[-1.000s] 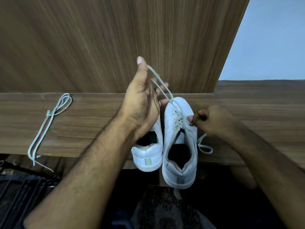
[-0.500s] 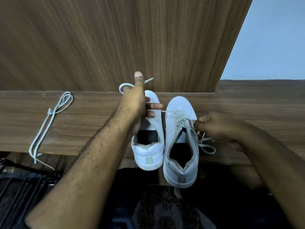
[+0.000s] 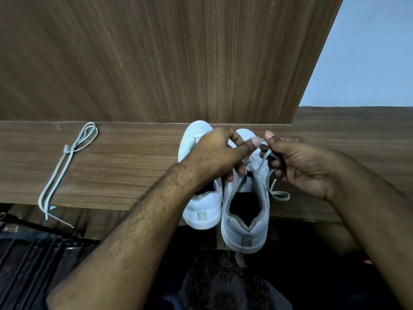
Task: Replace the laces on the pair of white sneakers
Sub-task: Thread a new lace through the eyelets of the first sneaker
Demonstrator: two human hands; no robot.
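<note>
On the wooden shelf (image 3: 134,166), both hands (image 3: 214,153) (image 3: 299,166) pinch a sneaker's lace (image 3: 264,156).

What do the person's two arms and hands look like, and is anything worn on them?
Both forearms are bare as far as the frame shows: no sleeves, watch, bracelet, rings or gloves visible. The left hand and right hand have short, unpainted nails. The left forearm is visibly hairy.

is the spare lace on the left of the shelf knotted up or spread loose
Knotted. The spare lace is doubled over and tied near its far loop, lying flat on the wooden shelf, with its ends hanging past the front edge.
</note>
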